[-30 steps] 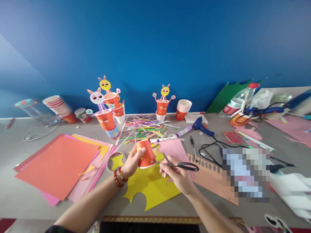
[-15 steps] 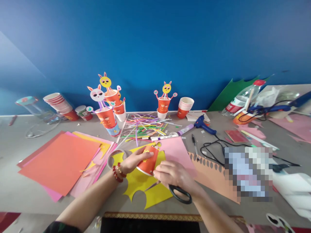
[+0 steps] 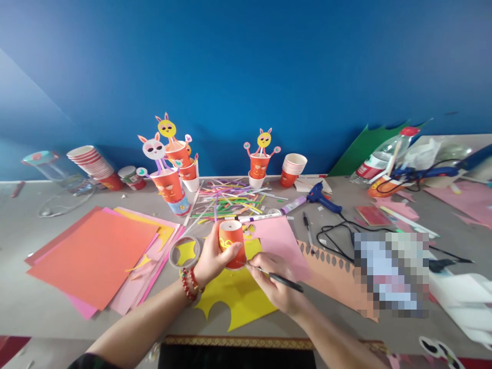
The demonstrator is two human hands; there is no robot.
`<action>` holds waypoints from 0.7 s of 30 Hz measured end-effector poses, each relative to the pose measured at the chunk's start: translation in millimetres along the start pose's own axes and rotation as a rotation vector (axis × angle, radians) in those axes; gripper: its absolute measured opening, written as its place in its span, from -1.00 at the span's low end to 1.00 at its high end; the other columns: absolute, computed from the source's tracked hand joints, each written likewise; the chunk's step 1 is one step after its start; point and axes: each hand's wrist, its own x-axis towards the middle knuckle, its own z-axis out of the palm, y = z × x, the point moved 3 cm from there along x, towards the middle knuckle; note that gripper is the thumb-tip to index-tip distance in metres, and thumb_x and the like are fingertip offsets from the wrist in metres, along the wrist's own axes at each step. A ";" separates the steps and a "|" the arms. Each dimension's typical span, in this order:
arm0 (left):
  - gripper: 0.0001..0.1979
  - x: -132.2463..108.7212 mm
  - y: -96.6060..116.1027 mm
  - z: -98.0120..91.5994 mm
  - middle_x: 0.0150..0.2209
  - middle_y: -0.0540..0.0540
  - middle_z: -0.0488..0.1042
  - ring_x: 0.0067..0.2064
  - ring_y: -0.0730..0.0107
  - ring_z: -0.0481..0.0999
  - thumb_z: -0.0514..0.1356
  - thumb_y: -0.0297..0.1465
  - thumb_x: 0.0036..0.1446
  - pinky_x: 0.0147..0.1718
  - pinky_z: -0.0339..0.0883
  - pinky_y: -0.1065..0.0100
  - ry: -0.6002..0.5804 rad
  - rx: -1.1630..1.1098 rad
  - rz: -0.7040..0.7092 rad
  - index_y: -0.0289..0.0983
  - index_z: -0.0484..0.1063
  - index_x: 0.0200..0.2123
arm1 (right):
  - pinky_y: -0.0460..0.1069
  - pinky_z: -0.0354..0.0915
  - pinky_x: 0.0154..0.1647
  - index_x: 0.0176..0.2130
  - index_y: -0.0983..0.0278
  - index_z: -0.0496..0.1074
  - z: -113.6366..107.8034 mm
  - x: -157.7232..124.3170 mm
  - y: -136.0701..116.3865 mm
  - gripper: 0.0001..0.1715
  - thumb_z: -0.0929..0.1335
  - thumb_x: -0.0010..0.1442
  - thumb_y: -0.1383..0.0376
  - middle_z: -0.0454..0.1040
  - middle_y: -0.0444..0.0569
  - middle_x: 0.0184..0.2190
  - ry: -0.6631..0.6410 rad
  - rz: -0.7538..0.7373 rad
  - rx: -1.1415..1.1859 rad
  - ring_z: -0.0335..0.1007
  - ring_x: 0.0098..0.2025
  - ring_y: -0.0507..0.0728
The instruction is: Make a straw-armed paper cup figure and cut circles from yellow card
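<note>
My left hand [image 3: 211, 257] is wrapped round a red paper cup [image 3: 231, 237] with a yellow design, thumb across its front. The cup is upside down, its pale base facing up with a small dark spot in the middle. My right hand [image 3: 271, 277] grips black-handled scissors [image 3: 285, 283] near the blades, their tip at the cup's lower right side by the rim. Whether the tip has pierced the wall I cannot tell. Beneath both hands lies cut yellow paper [image 3: 242, 302].
Several finished cup figures [image 3: 166, 187] stand at the back left, another cup figure [image 3: 260, 166] in the middle. A roll of tape [image 3: 171, 254], orange paper [image 3: 96, 256], a heap of straws [image 3: 230, 197], a glue gun [image 3: 323, 197] with its cable, and a bottle [image 3: 378, 159] surround the work.
The cup has turned from lying tilted to upside down, base up. My right hand has swung the scissors round so their tip now meets the cup near its rim.
</note>
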 end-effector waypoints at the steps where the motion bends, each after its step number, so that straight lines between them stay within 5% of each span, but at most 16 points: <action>1: -0.55 -0.7 1.4 0.0 -0.13 -0.12 0.54 -0.15 0.21 0.53 0.28 -0.24 0.10 -0.12 0.40 0.27 0.006 0.017 0.032 -0.24 0.27 0.01 | -0.02 0.15 -0.43 -0.44 0.21 0.33 1.5 -1.0 2.0 -0.69 0.26 0.36 0.26 0.35 -0.12 -0.54 0.012 0.053 0.043 0.27 -0.48 0.08; 8: -0.40 -6.4 -0.9 1.1 -0.04 -0.19 0.49 -0.07 0.10 0.53 0.33 -0.27 0.03 -0.05 0.40 0.16 0.009 0.054 0.169 -0.21 0.19 0.11 | -0.05 0.21 -0.50 -0.44 0.25 0.40 16.4 -6.0 21.0 -0.57 0.41 0.16 -0.05 0.37 -0.12 -0.55 0.138 0.435 0.576 0.29 -0.51 0.07; 16: -0.40 -9.7 3.5 5.0 -0.07 -0.22 0.50 -0.04 0.03 0.53 0.40 -0.28 -0.10 -0.03 0.40 0.08 -0.092 0.103 0.401 -0.21 0.29 0.02 | -0.08 0.08 -0.61 -0.62 0.32 0.42 20.6 1.4 32.4 -0.53 0.51 0.03 0.04 0.37 -0.12 -0.70 0.250 0.584 0.849 0.20 -0.65 -0.02; 21: -0.43 -2.5 -6.6 0.9 -0.10 -0.20 0.52 -0.11 0.12 0.55 0.32 -0.17 0.04 -0.08 0.42 0.15 0.062 -0.167 0.168 -0.26 0.26 0.06 | -0.08 0.24 -0.51 -0.46 0.30 0.44 11.0 -0.5 21.3 -0.62 0.46 0.14 0.06 0.42 -0.11 -0.59 0.217 0.482 0.692 0.31 -0.55 0.02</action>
